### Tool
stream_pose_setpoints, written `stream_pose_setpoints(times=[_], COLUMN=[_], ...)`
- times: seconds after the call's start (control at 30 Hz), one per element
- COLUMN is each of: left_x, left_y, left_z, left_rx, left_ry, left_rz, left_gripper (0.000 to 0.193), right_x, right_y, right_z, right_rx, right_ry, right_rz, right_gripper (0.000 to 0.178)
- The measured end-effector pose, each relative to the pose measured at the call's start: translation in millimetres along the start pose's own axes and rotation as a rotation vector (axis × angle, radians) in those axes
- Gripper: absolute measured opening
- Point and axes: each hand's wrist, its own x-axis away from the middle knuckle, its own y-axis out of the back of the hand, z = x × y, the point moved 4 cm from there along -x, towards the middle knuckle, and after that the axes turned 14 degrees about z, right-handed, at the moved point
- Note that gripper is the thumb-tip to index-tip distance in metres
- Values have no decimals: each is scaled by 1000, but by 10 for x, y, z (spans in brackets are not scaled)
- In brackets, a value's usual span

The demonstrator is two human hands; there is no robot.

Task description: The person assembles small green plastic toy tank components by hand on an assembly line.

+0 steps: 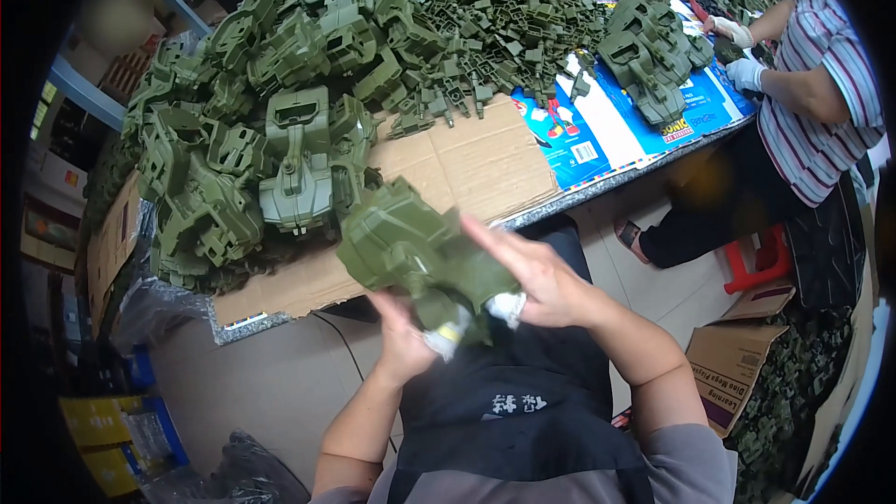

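Note:
Above my apron, at the front edge of the table, I hold an olive-green plastic toy vehicle shell [397,233], tilted and partly smeared by motion. My left hand [403,334] is closed on its lower near side. My right hand [541,285] grips it from the right, with the fingers stretched along its side. White wrapping shows on fingers of both hands. Just beyond stands a similar green shell [297,163], at the front of a large heap of shells [317,47] on the left. Small green plastic parts [509,23] lie piled behind.
Flat cardboard [467,163] covers the table's front; blue printed card [597,135] lies to its right under more green shells [649,56]. At the right, a co-worker in a striped shirt [821,84] handles parts with gloved hands. A red stool [758,259] and an open carton [733,369] stand on the floor.

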Motion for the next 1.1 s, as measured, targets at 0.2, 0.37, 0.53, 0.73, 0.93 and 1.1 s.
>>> stream_pose_setpoints(times=[0.2,0.37,0.53,0.73,0.93,1.1], left_x=[228,386,537,734,978,943], left_y=[201,33,9,-49,-285,-380], left_z=[73,375,467,753,925,839], left_rx=[446,1099,1144,997,1095,1030], left_ry=[198,468,573,708,882,876], left_rz=[-89,363,252,274,276,371], left_gripper=[88,85,80,68,63,65], right_x=[-72,-224,114,285,839,948], right_y=[503,1122,1830,1132,-776,-1181], right_z=[-361,-1402,-2179,-984,-381,-353], right_rx=[284,278,1259,487,6,-42], right_ry=[-359,-211,-379,-359,-287,-342], right_rz=[-227,-153,-88,-190,34,10], right_gripper=[78,58,46,20,20,22])
